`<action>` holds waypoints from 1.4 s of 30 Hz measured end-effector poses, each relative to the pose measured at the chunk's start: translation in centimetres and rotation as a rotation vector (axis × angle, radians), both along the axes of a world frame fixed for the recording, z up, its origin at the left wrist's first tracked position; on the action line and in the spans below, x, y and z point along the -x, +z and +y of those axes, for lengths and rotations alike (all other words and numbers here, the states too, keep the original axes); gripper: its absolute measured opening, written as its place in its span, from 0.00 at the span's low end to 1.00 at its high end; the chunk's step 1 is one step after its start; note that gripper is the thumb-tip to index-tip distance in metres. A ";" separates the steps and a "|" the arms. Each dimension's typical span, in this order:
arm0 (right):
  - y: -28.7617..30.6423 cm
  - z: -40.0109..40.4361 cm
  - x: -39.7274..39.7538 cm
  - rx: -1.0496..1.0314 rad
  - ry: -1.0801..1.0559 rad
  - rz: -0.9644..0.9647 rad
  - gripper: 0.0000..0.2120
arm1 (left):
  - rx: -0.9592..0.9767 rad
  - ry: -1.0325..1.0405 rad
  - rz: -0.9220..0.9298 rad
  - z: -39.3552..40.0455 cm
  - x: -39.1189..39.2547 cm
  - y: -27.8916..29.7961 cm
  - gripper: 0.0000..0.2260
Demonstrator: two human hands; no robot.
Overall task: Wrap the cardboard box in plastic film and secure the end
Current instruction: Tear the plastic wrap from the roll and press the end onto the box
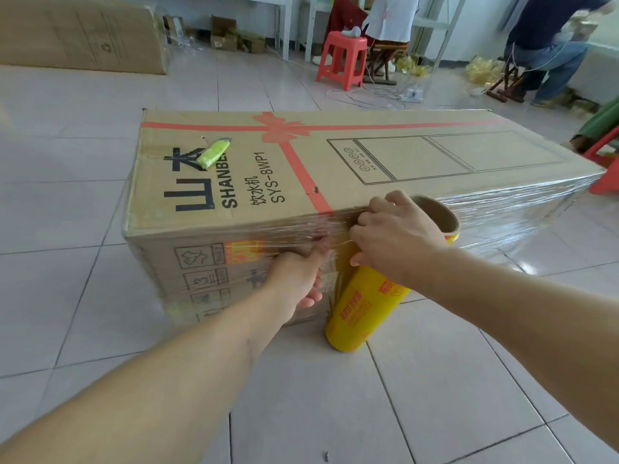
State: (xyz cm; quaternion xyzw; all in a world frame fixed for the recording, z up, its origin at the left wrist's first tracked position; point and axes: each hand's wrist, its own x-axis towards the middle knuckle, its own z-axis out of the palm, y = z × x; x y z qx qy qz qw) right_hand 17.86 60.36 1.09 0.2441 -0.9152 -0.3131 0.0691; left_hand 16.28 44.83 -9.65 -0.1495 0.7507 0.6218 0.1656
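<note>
A long cardboard box (335, 162) lies on the tiled floor, its near side covered in clear plastic film (509, 209). A yellow film roll (361, 309) with a brown cardboard core stands tilted against the box's near side. My right hand (395, 236) grips the top of the roll at the box's upper edge. Lower on that side, my left hand (301, 279) presses against the film, thumb stretched out along it and fingers pointing down. A small yellow-green object (214, 154) lies on top of the box.
A red plastic stool (341, 58) stands behind the box. A seated person (546, 45) is at the far right, beside cables and a power strip (412, 93). Another large carton (83, 35) lies at the far left. A red item (603, 162) sits at the right edge.
</note>
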 end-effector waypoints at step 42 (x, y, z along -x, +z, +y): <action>-6.5 -1.2 -0.8 0.170 0.015 0.289 0.07 | 0.579 -0.263 0.308 -1.8 0.7 -3.6 0.44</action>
